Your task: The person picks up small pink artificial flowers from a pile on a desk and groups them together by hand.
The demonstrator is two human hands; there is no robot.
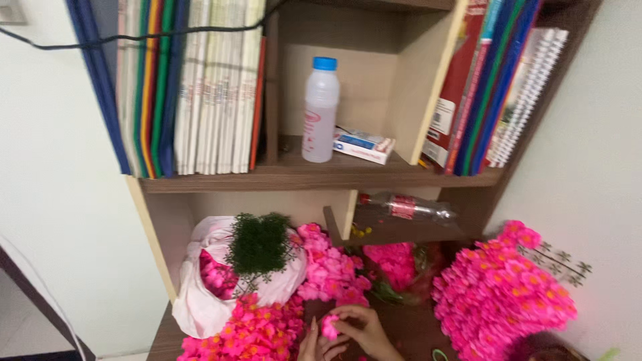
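Observation:
Both my hands meet at the bottom middle of the head view, over a brown desk (408,331). My right hand (364,329) and my left hand (313,344) together pinch one small pink artificial flower (330,327). Heaps of the same pink flowers lie around them: one at the front left (251,331), one behind the hands (331,267), and a large mat of them at the right (498,297). My left hand is partly cut off by the lower edge.
A pink plastic bag (200,294) holds flowers and a green plastic grass mat (259,244). On the wooden shelf above (314,177) stand a white bottle with a blue cap (319,110), a small box (363,145), books and folders. A clear bottle (408,207) lies below.

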